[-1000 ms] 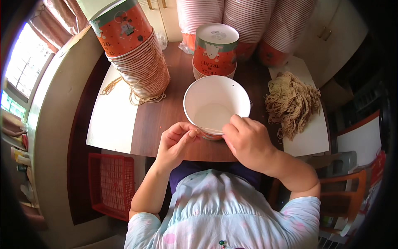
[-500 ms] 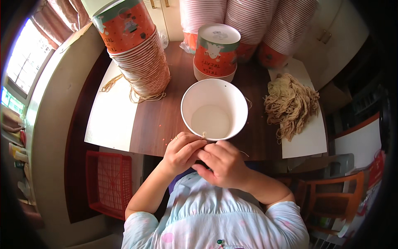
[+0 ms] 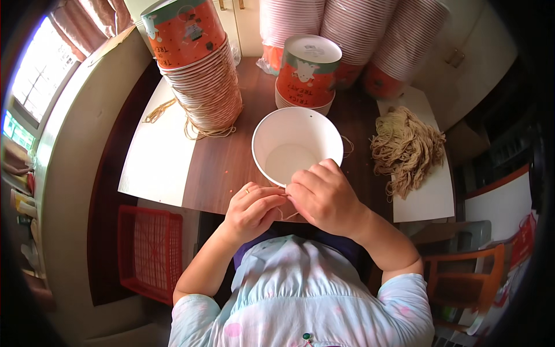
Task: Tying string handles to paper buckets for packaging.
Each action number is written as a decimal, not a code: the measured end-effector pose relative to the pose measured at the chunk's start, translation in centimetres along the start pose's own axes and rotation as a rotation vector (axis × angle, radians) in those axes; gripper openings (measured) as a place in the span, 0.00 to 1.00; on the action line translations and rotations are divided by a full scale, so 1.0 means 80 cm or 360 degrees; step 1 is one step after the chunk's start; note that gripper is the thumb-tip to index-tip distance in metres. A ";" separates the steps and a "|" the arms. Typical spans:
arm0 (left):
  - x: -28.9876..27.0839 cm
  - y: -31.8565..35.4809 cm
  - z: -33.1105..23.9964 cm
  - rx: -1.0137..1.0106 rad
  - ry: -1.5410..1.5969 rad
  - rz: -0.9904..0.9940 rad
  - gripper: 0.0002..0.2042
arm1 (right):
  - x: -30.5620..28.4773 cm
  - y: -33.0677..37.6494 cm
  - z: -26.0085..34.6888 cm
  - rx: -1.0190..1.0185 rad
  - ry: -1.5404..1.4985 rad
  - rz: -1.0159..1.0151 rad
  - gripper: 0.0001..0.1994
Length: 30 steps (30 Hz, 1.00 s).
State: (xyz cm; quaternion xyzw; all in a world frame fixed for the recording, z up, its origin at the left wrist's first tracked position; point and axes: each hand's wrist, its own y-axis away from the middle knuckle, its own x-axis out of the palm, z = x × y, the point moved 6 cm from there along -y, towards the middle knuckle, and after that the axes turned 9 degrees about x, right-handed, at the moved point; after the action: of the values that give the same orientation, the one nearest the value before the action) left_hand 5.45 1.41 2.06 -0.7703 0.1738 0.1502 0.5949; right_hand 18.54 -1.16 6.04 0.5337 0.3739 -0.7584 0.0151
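A white paper bucket (image 3: 270,139) stands mouth up in front of me, with a small hole in its far wall. My left hand (image 3: 253,209) pinches a thin tan cord (image 3: 293,215) at the bucket's near rim. Closed on the same cord, my right hand (image 3: 325,194) covers the right part of that rim. The fingertips of both hands almost meet; the exact grip between them is partly hidden. A loop of the cord shows past the bucket's right side. Just behind stands a short upside-down stack of orange and green printed buckets (image 3: 304,81).
Back left rises a tall bucket stack (image 3: 205,87) with cords hanging around it. A heap of tan cords (image 3: 407,144) lies on white board at the right. Wrapped bucket stacks (image 3: 352,34) line the back. A red plastic basket (image 3: 150,251) sits below the table's left edge.
My right hand has moved up and over the bucket's near right rim. A stretch of cord now shows below the fingers. The knotted cord end inside the rim is now out of sight.
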 end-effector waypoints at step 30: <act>0.018 0.054 0.013 -0.1492 0.0564 -0.0722 0.03 | 0.063 0.039 0.001 0.0784 -0.0305 -0.0385 0.12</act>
State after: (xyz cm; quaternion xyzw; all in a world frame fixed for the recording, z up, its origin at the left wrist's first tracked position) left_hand 4.79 1.26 -2.53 -0.9844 0.0153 -0.0525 0.1673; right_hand 17.64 -1.56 0.15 0.3988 0.2362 -0.8696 -0.1702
